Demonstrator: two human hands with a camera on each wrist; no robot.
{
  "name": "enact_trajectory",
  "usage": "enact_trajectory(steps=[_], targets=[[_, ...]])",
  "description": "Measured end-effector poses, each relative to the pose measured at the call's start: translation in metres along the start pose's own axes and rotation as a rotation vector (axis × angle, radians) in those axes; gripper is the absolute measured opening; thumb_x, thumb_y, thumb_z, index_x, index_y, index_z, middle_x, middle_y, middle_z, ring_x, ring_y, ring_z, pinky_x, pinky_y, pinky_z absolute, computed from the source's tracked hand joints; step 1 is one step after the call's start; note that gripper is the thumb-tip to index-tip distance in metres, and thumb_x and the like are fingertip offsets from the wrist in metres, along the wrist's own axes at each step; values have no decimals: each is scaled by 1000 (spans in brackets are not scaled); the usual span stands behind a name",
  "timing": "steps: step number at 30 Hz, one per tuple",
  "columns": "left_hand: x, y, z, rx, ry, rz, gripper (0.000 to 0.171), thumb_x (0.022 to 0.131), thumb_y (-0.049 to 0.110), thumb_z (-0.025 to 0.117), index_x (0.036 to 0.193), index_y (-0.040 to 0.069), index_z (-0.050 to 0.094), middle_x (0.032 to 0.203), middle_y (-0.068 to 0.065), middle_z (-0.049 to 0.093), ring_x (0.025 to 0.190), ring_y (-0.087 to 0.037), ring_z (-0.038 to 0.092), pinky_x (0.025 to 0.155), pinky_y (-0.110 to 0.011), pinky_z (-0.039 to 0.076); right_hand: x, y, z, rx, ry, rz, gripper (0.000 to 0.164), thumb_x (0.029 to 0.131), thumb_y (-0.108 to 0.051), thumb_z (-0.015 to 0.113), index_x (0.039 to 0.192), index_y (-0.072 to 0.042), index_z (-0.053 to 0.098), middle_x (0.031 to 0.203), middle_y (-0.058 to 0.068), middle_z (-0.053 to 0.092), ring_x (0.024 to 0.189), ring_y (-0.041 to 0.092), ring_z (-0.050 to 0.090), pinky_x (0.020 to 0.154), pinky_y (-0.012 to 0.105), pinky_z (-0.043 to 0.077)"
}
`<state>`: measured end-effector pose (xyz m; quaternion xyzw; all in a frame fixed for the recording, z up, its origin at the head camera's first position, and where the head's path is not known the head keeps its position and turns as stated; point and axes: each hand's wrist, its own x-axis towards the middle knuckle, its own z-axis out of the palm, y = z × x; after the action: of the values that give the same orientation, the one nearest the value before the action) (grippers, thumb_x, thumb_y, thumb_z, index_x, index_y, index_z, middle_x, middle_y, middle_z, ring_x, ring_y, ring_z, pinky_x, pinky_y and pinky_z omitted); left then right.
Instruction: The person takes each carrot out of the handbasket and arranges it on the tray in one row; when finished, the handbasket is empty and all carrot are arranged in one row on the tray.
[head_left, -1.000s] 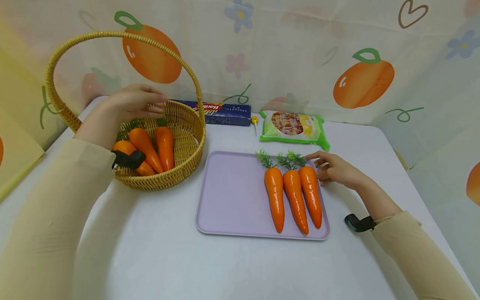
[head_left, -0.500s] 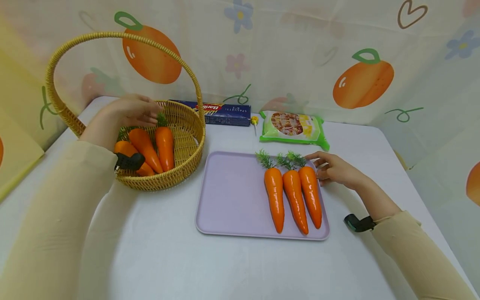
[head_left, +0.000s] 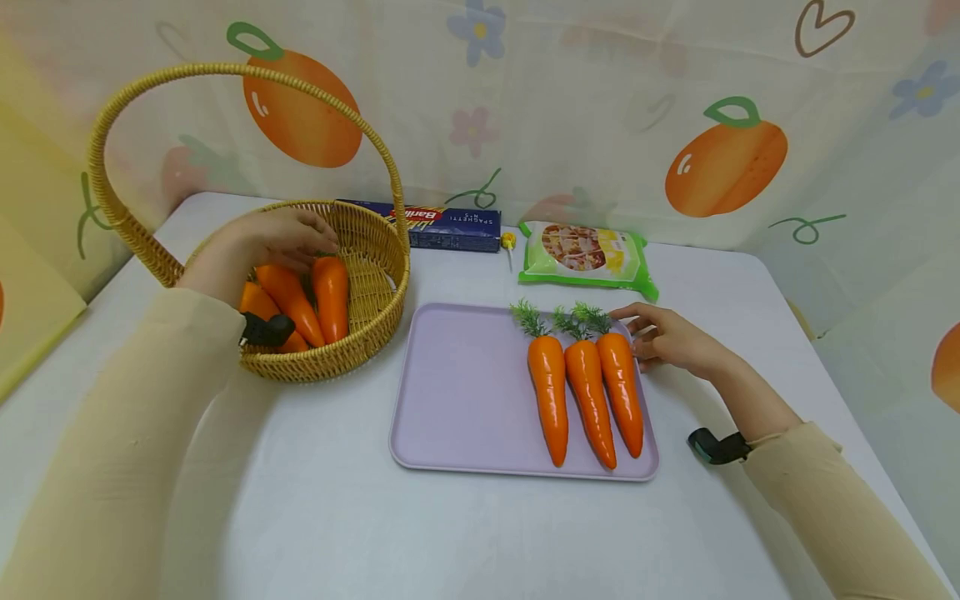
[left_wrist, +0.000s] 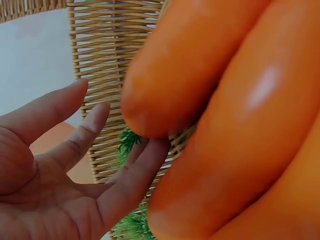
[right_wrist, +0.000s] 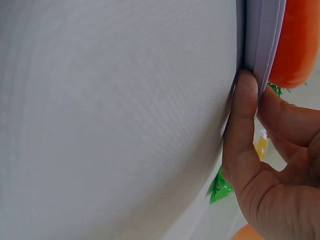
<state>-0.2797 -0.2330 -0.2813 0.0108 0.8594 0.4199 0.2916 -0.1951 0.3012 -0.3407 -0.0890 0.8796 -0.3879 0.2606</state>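
On the left, the wicker basket (head_left: 322, 367) stands on the desk (head_left: 480, 533) with 3 orange carrots visible inside. The left hand (head_left: 277, 233) reaches in below the arched handle (head_left: 247, 70); its fingers are spread and grip nothing, the tips just by the leafy end of the rightmost basket carrot (head_left: 331, 296). Whether they bear any of its weight is hard to tell, as the carrot hides some tips. Grasping only the greenery could tear it loose or let the smooth body slip, and a forearm brushing the handle could tip the basket.

Behind, the spaghetti box (head_left: 457, 229) lies near a small yellow lollipop (head_left: 509, 240). In front, the lilac tray (head_left: 465, 392) bears 3 more carrots (head_left: 591, 404) side by side on its right half. A green food bag (head_left: 585, 257) lies beyond them.

At far right, the right hand (head_left: 675, 342) pinches the tray's right edge near its far corner. Lifting or jerking that edge could set the carrots rolling.
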Motion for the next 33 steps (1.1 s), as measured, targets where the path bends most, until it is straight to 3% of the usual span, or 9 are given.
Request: enact_trajectory(steps=[4, 10, 13, 23, 28, 33], targets=[[1, -1, 3, 22, -25, -1, 32, 98, 23, 60, 124, 8, 51, 107, 7, 59, 100, -11, 60, 91, -30, 54, -1, -1, 0, 0, -1, 0, 55, 94, 3, 48, 147, -5, 38, 130, 25, 40, 97, 26, 54, 73, 26, 60], [1, -2, 9, 68, -58, 0, 54, 98, 24, 60, 142, 2, 38, 132, -11, 49, 119, -23, 55, 111, -47, 46, 0, 0, 0, 0, -2, 3, 55, 94, 2, 48, 148, -5, 38, 129, 25, 40, 97, 26, 53, 74, 25, 60], [2, -3, 10, 84, -83, 2, 57, 98, 25, 61, 144, 2, 37, 140, -16, 43, 122, -25, 53, 114, -51, 43, 0, 0, 0, 3, -3, 5, 55, 94, 2, 48, 148, -5, 38, 129, 24, 40, 97, 26, 53, 74, 25, 59], [5, -6, 11, 78, -137, 3, 59, 96, 25, 65, 144, 5, 39, 132, -4, 50, 111, -12, 56, 109, -40, 47, -1, 0, 0, 4, 0, 6, 55, 94, 3, 48, 148, -5, 38, 129, 25, 40, 96, 26, 53, 73, 25, 59], [6, -6, 13, 86, -165, 17, 59, 95, 25, 66, 145, 7, 40, 137, -8, 46, 108, -11, 56, 101, -32, 50, -1, 0, 0, 1, 1, 0, 55, 94, 3, 48, 148, -5, 38, 129, 25, 40, 96, 26, 53, 73, 25, 59], [6, -5, 15, 80, -211, 11, 61, 95, 24, 65, 147, 7, 38, 139, -12, 43, 108, -13, 58, 102, -33, 52, 0, 0, 0, 0, 0, -3, 55, 94, 3, 47, 148, -5, 38, 130, 26, 40, 96, 26, 53, 73, 26, 59]])
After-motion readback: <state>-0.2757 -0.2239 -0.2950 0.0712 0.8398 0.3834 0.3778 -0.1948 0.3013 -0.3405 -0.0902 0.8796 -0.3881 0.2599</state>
